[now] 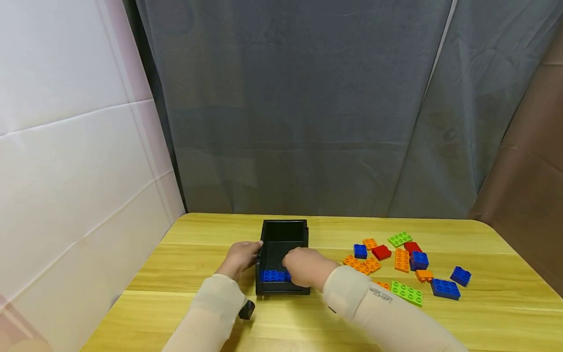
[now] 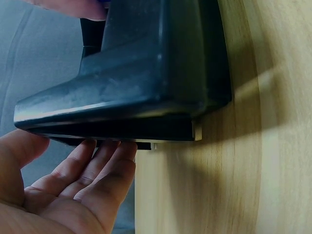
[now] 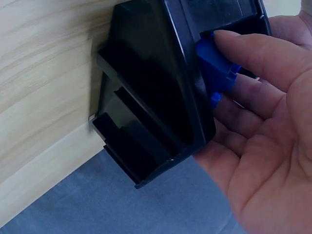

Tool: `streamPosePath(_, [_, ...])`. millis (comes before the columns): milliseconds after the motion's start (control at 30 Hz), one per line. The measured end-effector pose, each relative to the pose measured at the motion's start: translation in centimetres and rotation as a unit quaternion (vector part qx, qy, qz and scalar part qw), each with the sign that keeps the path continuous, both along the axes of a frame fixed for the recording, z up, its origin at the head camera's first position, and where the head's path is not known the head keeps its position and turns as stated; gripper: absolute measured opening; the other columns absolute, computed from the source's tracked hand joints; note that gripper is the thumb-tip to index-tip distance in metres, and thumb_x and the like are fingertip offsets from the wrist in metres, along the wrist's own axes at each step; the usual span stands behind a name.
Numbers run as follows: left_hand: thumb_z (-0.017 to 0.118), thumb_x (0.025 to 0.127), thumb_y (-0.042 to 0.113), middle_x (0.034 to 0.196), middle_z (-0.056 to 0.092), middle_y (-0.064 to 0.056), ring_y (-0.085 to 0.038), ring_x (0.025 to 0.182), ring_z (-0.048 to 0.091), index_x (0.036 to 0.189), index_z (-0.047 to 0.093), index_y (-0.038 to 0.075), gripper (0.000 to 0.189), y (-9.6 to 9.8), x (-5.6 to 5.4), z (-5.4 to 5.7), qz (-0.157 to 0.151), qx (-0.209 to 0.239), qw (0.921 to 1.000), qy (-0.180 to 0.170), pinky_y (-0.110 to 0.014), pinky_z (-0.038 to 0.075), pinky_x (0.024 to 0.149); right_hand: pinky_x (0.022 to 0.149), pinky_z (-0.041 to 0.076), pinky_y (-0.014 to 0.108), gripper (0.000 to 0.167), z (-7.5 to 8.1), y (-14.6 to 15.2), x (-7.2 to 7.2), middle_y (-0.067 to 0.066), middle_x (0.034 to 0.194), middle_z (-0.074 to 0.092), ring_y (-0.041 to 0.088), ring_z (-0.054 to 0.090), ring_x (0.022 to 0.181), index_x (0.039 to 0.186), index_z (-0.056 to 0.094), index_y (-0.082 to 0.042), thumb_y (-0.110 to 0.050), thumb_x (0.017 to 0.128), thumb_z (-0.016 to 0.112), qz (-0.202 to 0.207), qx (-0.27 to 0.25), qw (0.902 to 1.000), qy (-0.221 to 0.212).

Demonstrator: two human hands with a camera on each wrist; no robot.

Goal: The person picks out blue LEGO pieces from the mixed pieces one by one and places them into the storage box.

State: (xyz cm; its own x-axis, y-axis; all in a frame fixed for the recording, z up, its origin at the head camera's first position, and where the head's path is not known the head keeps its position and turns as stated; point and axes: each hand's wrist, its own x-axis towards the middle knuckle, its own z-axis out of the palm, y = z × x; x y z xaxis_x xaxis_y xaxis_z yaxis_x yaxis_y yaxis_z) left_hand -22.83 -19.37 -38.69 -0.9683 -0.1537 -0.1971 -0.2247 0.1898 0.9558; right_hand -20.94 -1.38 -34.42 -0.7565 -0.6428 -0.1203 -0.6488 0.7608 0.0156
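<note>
A black open-front plastic bin stands on the table, its side ridges showing in the wrist views. My left hand holds its left side, thumb at the rim and fingertips against the outer wall. Inside the near part of the bin, my right hand pinches a blue toy building brick between thumb and fingers. Blue studded bricks show along the near end of the bin floor. From the head view, my right hand hides the brick it pinches and part of that end.
Loose bricks lie to the right of the bin: green, orange, red and blue. The wooden table ends at a grey curtain. A white sheet hangs at the left, brown cloth at the right.
</note>
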Motion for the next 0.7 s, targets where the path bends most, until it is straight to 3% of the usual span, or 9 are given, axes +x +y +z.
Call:
streamPosePath(200, [0.051, 0.101, 0.021, 0.112, 0.065, -0.022, -0.032, 0.104, 0.063, 0.119, 0.059, -0.013, 0.040, 0.0, 0.0, 0.1, 0.005, -0.002, 1.0000, -0.001, -0.048, 0.046, 0.101, 0.086, 0.054, 0.030, 0.014, 0.1, -0.4, -0.2, 0.000, 0.097, 0.069, 0.014, 0.063, 0.086, 0.100, 0.072, -0.014, -0.012, 0.086, 0.070, -0.007, 0.014, 0.9999, -0.001])
streamPosePath(400, [0.050, 0.101, 0.021, 0.116, 0.063, -0.024, -0.037, 0.109, 0.060, 0.120, 0.058, -0.013, 0.040, -0.1, 0.1, 0.0, 0.000, -0.003, 1.0000, -0.004, -0.049, 0.045, 0.101, 0.082, 0.056, 0.032, 0.005, -0.1, -0.9, -0.4, 0.000, 0.088, 0.067, 0.012, 0.056, 0.071, 0.090, 0.072, -0.013, -0.015, 0.086, 0.071, -0.017, 0.033, 0.9993, -0.006])
streamPosePath(700, [0.049, 0.101, 0.022, 0.121, 0.061, -0.025, -0.039, 0.113, 0.058, 0.120, 0.059, -0.012, 0.041, -0.1, 0.2, 0.0, -0.004, -0.006, 1.0000, -0.005, -0.049, 0.044, 0.102, 0.075, 0.055, 0.030, 0.005, -0.2, -1.3, -0.7, -0.001, 0.081, 0.065, 0.011, 0.051, 0.065, 0.083, 0.071, -0.013, -0.013, 0.087, 0.069, -0.021, 0.037, 0.9990, -0.015])
